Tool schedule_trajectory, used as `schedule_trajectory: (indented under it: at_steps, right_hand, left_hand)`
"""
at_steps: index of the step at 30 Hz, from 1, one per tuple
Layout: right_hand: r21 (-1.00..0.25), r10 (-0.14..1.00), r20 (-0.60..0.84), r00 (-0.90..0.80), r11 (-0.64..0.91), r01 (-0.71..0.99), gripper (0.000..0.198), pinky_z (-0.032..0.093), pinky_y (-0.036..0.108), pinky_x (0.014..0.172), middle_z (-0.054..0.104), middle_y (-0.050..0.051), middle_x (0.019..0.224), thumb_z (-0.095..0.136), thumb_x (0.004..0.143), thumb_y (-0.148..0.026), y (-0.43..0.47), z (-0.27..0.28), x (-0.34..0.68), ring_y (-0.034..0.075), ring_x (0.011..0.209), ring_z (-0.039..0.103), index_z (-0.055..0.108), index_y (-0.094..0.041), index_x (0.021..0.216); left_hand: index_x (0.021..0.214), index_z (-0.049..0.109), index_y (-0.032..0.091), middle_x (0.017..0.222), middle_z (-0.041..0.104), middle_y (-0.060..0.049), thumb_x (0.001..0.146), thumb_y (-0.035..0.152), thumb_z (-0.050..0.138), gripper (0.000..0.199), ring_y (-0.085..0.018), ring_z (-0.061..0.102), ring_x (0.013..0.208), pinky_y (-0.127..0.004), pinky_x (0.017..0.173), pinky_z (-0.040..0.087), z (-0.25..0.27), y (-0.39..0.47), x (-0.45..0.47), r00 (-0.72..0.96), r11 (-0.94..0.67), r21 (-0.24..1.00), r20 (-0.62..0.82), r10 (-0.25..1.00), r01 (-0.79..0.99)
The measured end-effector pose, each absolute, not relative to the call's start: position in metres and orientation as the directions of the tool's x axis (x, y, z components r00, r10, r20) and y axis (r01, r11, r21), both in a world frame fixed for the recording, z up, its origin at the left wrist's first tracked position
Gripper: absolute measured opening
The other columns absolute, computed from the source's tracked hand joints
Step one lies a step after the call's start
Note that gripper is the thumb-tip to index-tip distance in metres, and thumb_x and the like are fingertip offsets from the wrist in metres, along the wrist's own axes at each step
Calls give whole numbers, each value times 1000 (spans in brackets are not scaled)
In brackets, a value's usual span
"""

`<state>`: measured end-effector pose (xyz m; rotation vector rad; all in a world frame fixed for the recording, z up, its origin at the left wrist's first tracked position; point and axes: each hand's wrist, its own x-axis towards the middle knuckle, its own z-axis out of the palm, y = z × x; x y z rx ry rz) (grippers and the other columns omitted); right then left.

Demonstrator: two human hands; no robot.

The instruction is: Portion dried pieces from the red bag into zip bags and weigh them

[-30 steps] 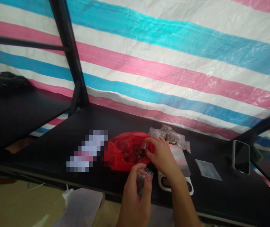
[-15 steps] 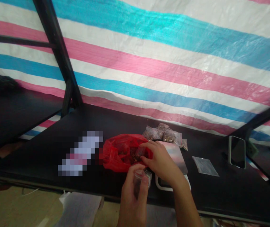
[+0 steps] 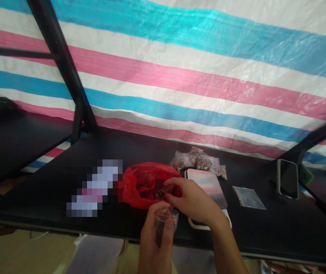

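My left hand is closed around a small clear plastic bag, held upright with its mouth upward at the table's front edge. Just behind it lies a red plastic bag, its top open, with dark brown loose bits inside. My right hand reaches over the red bag's right rim, thumb and fingers pinched together. At their tips is a small, clear, shiny thing that I cannot make out well. The right hand and forearm partly cover a white scale with a shiny plate.
Several filled zip bags lie behind the scale. To the right are a flat clear bag and a propped-up phone. A blurred-out item lies left on the black table. Striped sheeting hangs behind.
My right hand has shifted slightly left and down over the red bag, fingers still pinched. My left hand, with the clear bag, has moved a little left. The view has turned slightly.
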<state>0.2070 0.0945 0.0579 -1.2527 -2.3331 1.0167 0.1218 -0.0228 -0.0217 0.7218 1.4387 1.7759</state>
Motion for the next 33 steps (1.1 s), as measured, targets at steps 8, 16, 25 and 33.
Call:
schedule_trajectory:
  at_steps: [8, 16, 25, 33]
  right_hand:
    - [-765, 836, -63, -545, 310, 564, 25, 51, 29, 81, 84, 3, 102, 62, 98, -15, 94, 64, 206, 19, 89, 75, 80, -20, 115]
    - [-850, 851, 20, -525, 291, 438, 23, 53, 30, 84, 83, 2, 104, 62, 104, -24, 97, 62, 211, 19, 95, 75, 77, -21, 122]
    - [-832, 840, 278, -467, 453, 320, 25, 56, 33, 97, 80, 2, 117, 69, 101, -25, 79, 89, 212, 20, 105, 72, 76, -26, 125]
    - [-783, 801, 260, -540, 501, 367, 45, 50, 33, 112, 75, -3, 134, 78, 91, -9, 61, 102, 206, 18, 125, 67, 75, -36, 126]
  left_hand:
    - [105, 74, 25, 103, 77, -8, 94, 69, 65, 46, -25, 72, 97, -34, 86, 58, -18, -26, 111, -577, -111, 993, 74, 813, -29]
    - [127, 68, 25, 128, 76, -11, 89, 68, 75, 58, -28, 77, 112, -40, 97, 63, -22, -39, 106, -681, -143, 982, 190, 708, 125]
    - [144, 58, 29, 144, 73, -11, 80, 49, 90, 74, -32, 72, 132, -45, 106, 63, -30, -8, 71, -575, -116, 990, 47, 817, -85]
    - [143, 56, 31, 152, 69, -9, 82, 50, 87, 71, -31, 66, 142, -48, 117, 56, -26, -5, 77, -588, -122, 983, 17, 808, -139]
